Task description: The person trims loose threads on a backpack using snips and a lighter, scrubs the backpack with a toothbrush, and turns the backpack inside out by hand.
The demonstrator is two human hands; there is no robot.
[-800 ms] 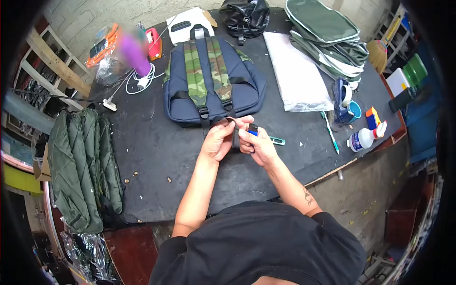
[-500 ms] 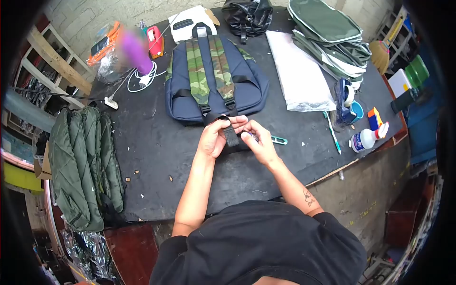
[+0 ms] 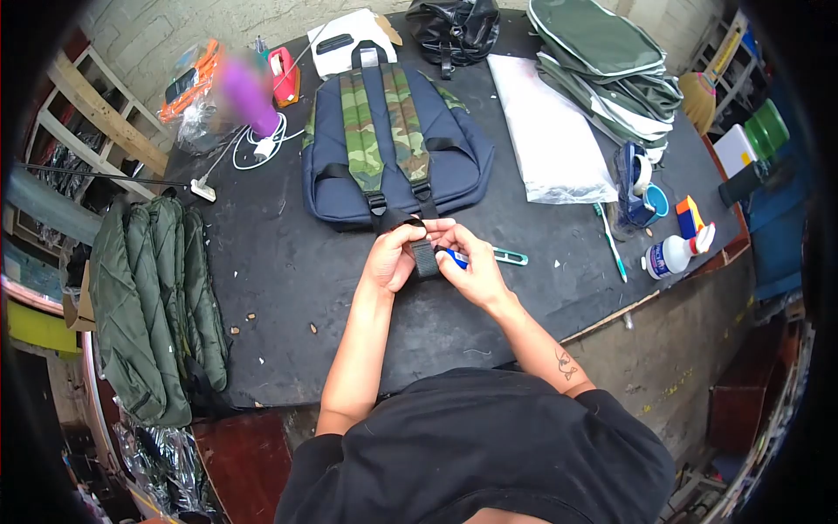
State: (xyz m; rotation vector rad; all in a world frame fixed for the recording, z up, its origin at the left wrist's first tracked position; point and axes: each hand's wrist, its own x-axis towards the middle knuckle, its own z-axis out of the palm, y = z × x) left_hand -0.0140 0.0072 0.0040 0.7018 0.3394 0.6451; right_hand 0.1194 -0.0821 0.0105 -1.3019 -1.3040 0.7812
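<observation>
A navy backpack (image 3: pixel 463 188) with camouflage shoulder straps (image 3: pixel 362 131) lies on the dark table, its bottom end toward me. My left hand (image 3: pixel 390 260) is closed on a black webbing strap (image 3: pixel 424 258) from the backpack, with the strap's end hanging past the fingers. Close beside it, my right hand (image 3: pixel 476 269) grips a small blue lighter (image 3: pixel 456 258) near the strap; the fingers cover part of it. A teal-handled cutter (image 3: pixel 511 256) rests on the table just beyond my right hand.
Folded green quilted pieces (image 3: pixel 153 306) hang over the left edge. To the right are a white plastic-wrapped stack (image 3: pixel 554 140), a toothbrush (image 3: pixel 613 244), a tape dispenser (image 3: pixel 628 188) and a spray bottle (image 3: pixel 670 258). Green bag pieces (image 3: pixel 602 44) and a black bag (image 3: pixel 454 35) lie at the back.
My right hand has turned a little, so more of the blue lighter shows beside the strap end. The strap has shifted slightly; the backpack stays in place.
</observation>
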